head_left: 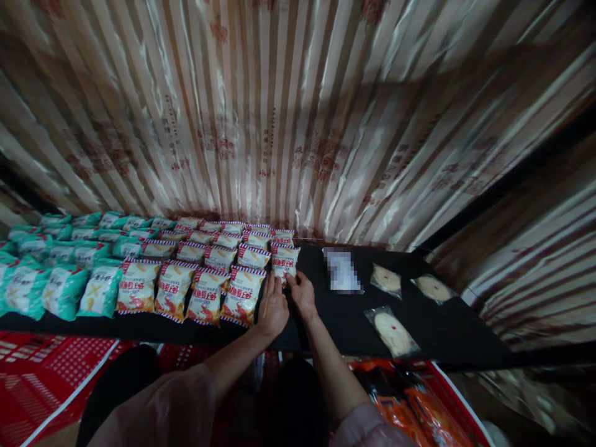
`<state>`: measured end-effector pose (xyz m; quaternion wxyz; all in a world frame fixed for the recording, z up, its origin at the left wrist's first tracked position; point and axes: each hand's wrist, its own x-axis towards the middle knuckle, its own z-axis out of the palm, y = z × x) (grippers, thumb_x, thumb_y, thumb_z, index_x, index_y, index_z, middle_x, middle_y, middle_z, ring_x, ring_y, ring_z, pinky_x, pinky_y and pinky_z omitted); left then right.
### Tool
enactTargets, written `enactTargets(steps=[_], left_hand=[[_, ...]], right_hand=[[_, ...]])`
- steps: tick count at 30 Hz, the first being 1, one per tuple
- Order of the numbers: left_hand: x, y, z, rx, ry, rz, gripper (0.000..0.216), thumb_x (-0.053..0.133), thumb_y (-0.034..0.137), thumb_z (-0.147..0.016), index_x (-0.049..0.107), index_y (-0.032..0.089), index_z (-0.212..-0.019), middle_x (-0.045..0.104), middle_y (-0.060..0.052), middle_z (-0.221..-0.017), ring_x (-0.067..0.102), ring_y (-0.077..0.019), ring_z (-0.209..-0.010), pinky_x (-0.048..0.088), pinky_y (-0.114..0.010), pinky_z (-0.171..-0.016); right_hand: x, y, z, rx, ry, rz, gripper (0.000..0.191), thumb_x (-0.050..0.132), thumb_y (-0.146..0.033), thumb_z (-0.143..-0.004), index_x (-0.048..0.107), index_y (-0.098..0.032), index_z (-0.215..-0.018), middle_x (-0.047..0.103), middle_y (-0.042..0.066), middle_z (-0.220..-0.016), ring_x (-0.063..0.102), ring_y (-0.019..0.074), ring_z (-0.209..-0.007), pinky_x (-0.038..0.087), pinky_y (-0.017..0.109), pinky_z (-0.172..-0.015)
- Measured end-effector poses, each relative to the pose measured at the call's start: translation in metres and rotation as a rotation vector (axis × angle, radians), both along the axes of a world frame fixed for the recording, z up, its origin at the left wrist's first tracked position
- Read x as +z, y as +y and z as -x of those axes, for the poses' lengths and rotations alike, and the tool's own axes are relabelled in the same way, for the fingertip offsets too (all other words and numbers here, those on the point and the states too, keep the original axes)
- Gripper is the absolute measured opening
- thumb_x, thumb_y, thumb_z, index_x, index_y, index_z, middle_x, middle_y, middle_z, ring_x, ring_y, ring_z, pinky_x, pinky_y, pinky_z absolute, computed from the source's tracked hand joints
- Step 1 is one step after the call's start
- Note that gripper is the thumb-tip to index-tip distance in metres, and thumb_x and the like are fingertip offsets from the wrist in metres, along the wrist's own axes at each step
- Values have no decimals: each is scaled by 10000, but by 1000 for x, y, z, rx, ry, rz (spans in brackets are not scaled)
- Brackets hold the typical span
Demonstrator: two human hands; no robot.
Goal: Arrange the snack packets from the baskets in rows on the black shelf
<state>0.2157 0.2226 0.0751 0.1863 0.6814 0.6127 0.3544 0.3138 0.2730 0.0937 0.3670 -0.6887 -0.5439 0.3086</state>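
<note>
My left hand [274, 308] and my right hand [302, 296] meet at the lower edge of a white and red snack bag [284, 261]. This bag stands at the right end of the second row. Fingers of both hands are closed on its bottom corners, the left ones pressed together and the right ones curled. Just left of my left hand, another snack bag [243, 295] of the same kind leans in the front row. Several matching bags stand behind and to the left.
Teal snack bags [99, 292] fill the black shelf's [335, 323] left side. At right lie a blurred white packet [342, 270] and clear packets of pale round food [392, 332]. Red baskets [56, 372] sit below, one holding orange packets [431, 410]. A striped curtain [279, 112] hangs behind.
</note>
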Motion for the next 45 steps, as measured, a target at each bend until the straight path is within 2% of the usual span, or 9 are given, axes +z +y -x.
enactTargets(steps=[8,15,20,25,32,38,45], left_hand=[[7,7,2,16,24,15,555,366,90,-797,399,51,-1351,317,-157,-1476,254,-266,-1382,273,-463,-1132],[11,9,1,41,82,41,544,335,75,-803,405,7,-1338,318,-196,-1466,247,-265,-1383,284,-437,-1125],[14,9,1,40,151,51,554,330,68,-803,385,-14,-1348,305,-217,-1464,251,-273,-1380,283,-437,-1122],[10,7,-1,44,178,37,561,338,44,-791,392,-2,-1347,306,-201,-1468,240,-257,-1384,275,-419,-1130],[6,7,0,54,194,20,569,336,38,-786,387,4,-1352,290,-194,-1475,231,-255,-1387,280,-435,-1129],[2,6,-1,45,166,17,576,332,32,-785,380,-3,-1358,267,-189,-1486,196,-256,-1395,260,-426,-1138],[-5,8,-5,41,182,-20,578,315,17,-788,377,7,-1362,261,-181,-1487,170,-256,-1398,244,-439,-1144]], right_hand=[[3,6,2,5,25,-8,465,506,-459,-776,641,-151,-1098,711,114,-962,657,244,-854,480,315,-754],[4,9,3,14,24,-15,414,495,-456,-783,654,-190,-1058,721,71,-882,659,226,-803,478,301,-721],[7,7,7,-3,-48,16,454,464,-444,-805,615,-175,-1138,712,92,-930,658,233,-830,476,310,-732],[2,5,10,-62,44,-102,598,481,-427,-783,453,-172,-1323,671,92,-1112,646,229,-949,484,332,-820],[-9,11,10,-47,166,-197,556,487,-409,-773,505,-211,-1292,686,68,-1105,654,224,-947,503,337,-824],[-13,12,9,-64,134,-130,624,470,-460,-764,494,-158,-1309,663,117,-1150,637,253,-1011,482,368,-875],[-13,12,9,-61,106,-143,647,449,-509,-762,517,-139,-1289,646,146,-1175,626,276,-1030,474,392,-882]])
